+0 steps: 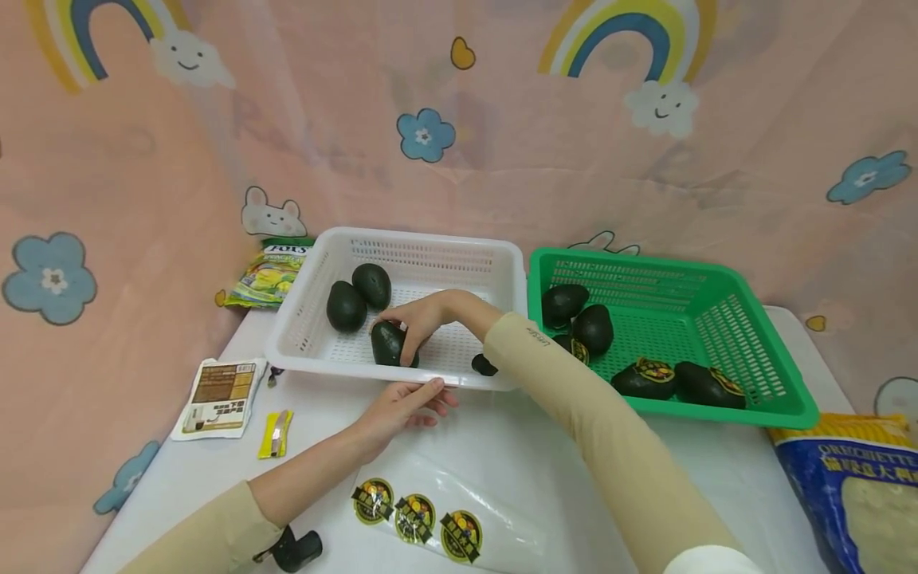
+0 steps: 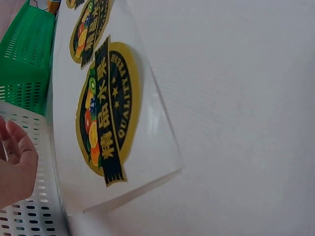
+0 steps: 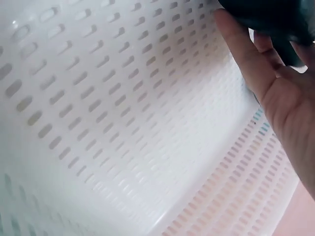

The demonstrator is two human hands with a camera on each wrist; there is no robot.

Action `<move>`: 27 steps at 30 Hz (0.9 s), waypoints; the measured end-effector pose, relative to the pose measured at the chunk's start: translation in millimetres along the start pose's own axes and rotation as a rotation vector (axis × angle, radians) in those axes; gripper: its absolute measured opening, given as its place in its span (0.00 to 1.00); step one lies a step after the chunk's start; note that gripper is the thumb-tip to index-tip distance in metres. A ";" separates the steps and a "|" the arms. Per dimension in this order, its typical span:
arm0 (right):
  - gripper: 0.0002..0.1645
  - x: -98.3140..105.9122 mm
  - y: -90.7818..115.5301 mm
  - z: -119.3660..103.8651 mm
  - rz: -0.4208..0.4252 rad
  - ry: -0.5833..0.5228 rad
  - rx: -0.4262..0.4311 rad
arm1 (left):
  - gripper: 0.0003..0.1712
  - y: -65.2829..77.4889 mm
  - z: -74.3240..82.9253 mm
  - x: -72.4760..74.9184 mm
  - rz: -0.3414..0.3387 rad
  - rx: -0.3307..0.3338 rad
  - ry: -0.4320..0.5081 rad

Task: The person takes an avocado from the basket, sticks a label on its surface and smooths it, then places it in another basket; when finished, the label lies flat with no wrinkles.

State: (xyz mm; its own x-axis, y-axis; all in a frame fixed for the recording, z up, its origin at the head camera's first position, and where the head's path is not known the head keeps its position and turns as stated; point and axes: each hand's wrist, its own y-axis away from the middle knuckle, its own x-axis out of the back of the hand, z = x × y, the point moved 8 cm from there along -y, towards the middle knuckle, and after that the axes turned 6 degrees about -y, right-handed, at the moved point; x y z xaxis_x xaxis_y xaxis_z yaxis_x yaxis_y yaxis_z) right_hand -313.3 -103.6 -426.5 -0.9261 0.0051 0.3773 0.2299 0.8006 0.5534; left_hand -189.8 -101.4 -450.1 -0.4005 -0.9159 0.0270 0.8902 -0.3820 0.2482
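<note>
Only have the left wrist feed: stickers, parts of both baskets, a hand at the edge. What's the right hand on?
Observer: The right hand is gripping a dark avocado inside the white basket.
Operator: Any stickered avocados in the green basket?
Observer: Yes, both front avocados there wear a black-and-gold sticker.
Operator: And off the white basket's left end?
Observer: A green-and-yellow packet, seen in the head view.
</note>
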 end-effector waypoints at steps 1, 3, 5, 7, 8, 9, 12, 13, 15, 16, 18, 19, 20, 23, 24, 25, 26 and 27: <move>0.57 0.6 1.9 2.0 -0.001 0.004 0.000 | 0.29 0.2 0.2 -0.1 0.001 0.000 -0.002; 0.52 2.7 6.1 6.4 0.007 -0.016 -0.007 | 0.29 0.1 0.4 -0.3 0.002 -0.001 -0.005; 0.46 4.3 9.4 10.6 0.011 -0.061 -0.019 | 0.29 -0.6 0.1 -0.3 0.003 -0.001 -0.008; 0.42 6.4 12.8 14.3 0.018 -0.079 -0.042 | 0.30 -1.2 -0.3 -0.3 0.003 0.000 -0.007; 0.41 7.3 14.8 15.2 0.020 -0.086 -0.055 | 0.30 -1.4 -0.5 -0.1 0.003 0.001 -0.006; 0.41 8.3 17.1 15.3 0.020 -0.084 -0.065 | 0.30 -1.6 -0.6 0.0 0.003 0.002 -0.007; 0.41 11.6 28.8 8.7 0.022 -0.070 -0.053 | 0.31 -1.4 -0.8 0.6 0.002 0.002 -0.007; 0.42 12.8 34.9 4.4 0.025 -0.057 -0.034 | 0.31 -1.2 -0.6 0.6 0.002 0.001 -0.008; 0.42 15.1 50.8 -7.1 0.049 0.003 0.030 | 0.30 -0.8 -0.4 0.6 0.002 0.000 -0.010; 0.42 16.0 60.4 -12.8 0.075 0.052 0.067 | 0.30 -0.6 -0.5 0.7 0.003 0.002 -0.011; 0.41 16.1 82.3 -24.0 0.155 0.151 0.149 | 0.29 0.0 -1.0 1.0 0.005 0.006 -0.008; 0.40 14.9 95.3 -27.9 0.209 0.197 0.188 | 0.29 -0.3 -1.5 0.5 0.005 0.007 -0.007; 0.39 13.0 109.2 -31.1 0.271 0.231 0.225 | 0.29 -0.5 -1.8 0.0 0.003 0.007 -0.008; 0.37 0.7 152.7 -31.0 0.452 0.225 0.298 | 0.30 -0.6 -1.7 -0.5 0.003 -0.001 -0.018; 0.37 -5.6 167.1 -28.0 0.501 0.199 0.305 | 0.30 -0.4 -1.2 -0.4 0.003 -0.008 -0.025; 0.37 -13.2 180.6 -23.5 0.543 0.175 0.309 | 0.30 -0.2 -0.8 -0.3 0.005 -0.014 -0.030; 0.37 -21.8 193.1 -17.9 0.579 0.144 0.307 | 0.30 0.2 0.0 -0.2 0.007 -0.020 -0.035; 0.38 -31.7 204.3 -11.4 0.604 0.112 0.303 | 0.30 0.6 0.3 0.2 0.013 -0.022 -0.034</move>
State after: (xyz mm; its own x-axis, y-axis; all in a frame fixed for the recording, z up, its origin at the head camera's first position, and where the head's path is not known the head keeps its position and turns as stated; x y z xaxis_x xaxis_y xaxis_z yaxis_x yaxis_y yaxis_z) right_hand -233.5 52.9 -316.9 -0.6219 0.4546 0.6376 0.5872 0.8094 -0.0043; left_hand -189.4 -101.7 -449.7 -0.3955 -0.9163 0.0631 0.9000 -0.3729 0.2259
